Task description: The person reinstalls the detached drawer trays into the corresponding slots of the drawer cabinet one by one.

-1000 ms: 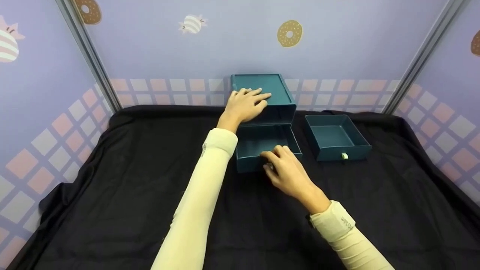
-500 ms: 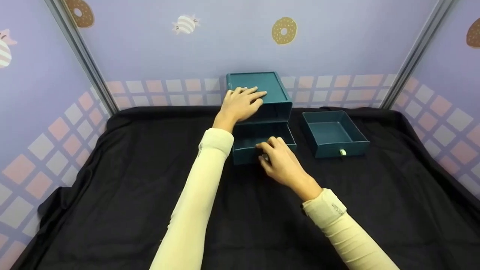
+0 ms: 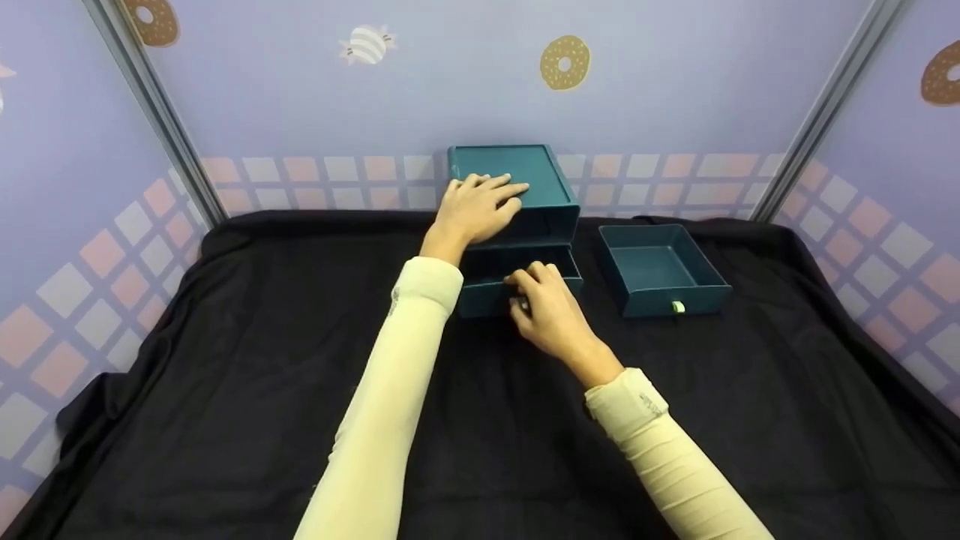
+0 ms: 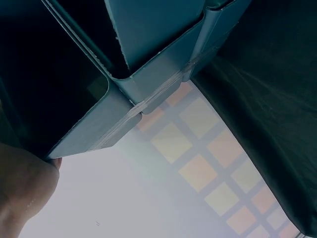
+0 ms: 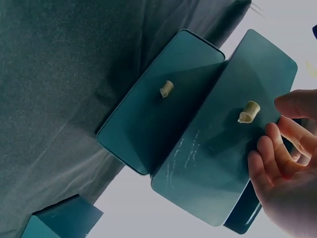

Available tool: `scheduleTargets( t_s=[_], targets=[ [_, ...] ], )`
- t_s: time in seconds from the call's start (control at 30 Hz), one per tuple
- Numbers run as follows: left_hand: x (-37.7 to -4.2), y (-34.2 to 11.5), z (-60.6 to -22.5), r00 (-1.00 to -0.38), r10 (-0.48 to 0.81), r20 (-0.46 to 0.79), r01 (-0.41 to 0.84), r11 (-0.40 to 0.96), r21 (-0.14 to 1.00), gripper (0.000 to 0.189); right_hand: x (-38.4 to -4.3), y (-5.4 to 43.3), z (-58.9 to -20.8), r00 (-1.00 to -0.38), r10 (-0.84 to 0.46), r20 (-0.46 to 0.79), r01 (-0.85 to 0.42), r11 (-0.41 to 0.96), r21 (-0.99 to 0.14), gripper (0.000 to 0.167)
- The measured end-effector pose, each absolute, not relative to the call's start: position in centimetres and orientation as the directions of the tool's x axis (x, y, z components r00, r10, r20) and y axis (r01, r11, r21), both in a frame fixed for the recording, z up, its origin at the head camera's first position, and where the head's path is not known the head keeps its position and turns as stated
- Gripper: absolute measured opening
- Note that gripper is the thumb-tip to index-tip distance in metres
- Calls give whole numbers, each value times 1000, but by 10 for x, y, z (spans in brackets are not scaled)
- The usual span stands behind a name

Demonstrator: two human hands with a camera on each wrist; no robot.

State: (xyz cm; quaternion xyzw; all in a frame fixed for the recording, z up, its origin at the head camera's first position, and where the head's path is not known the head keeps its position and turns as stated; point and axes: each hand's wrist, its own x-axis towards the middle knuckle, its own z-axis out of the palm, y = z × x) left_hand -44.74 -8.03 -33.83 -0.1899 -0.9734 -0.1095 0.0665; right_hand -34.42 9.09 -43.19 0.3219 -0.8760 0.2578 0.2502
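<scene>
A teal drawer cabinet (image 3: 551, 176) stands against the back wall, its top slot an open hollow. My left hand (image 3: 476, 210) rests on the cabinet's top with fingers spread. Below the hollow, one drawer (image 3: 484, 298) sticks out partway. At that drawer's front rim is my right hand (image 3: 546, 309), fingers curled over the edge and thumb lower on the front. The right wrist view has the drawer front (image 5: 213, 144) with a pale pull tab (image 5: 249, 112) close to my fingertips. Beneath it sits a lower drawer front (image 5: 158, 106), pushed in, with its own tab (image 5: 167, 89).
A loose teal drawer (image 3: 675, 302) lies to the cabinet's right, its light tab facing me. Black cloth (image 3: 300, 360) covers the table, bunched along the edges. Patterned wall panels (image 3: 300, 90) enclose the back and both sides.
The partly open drawer has slid farther into the cabinet, with my right hand moving along at its front. My left hand keeps its place on top. The head view has shifted slightly.
</scene>
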Motion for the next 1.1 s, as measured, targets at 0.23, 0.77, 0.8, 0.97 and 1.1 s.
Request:
scheduleTargets(
  t_s=[0.23, 0.77, 0.8, 0.97, 1.1],
  targets=[
    [-448, -82, -336, -918, 354, 180, 386, 901, 196, 51, -354, 82, -428, -705, -403, 583, -649, 699, -301, 18],
    [-447, -80, -336, -915, 361, 180, 393, 898, 198, 50, -376, 78, -424, -789, -395, 471, -573, 751, -330, 32],
    [-447, -80, -335, -915, 361, 181, 393, 898, 199, 50, -377, 77, -423, -789, -395, 470, -572, 753, -327, 32],
    [-447, -84, -337, -911, 369, 181, 403, 891, 210, 51, -379, 73, -425, -784, -390, 483, -571, 758, -316, 34],
    [-447, -81, -336, -912, 368, 181, 402, 890, 216, 51, -380, 77, -425, -779, -403, 480, -578, 758, -303, 38]
  ],
)
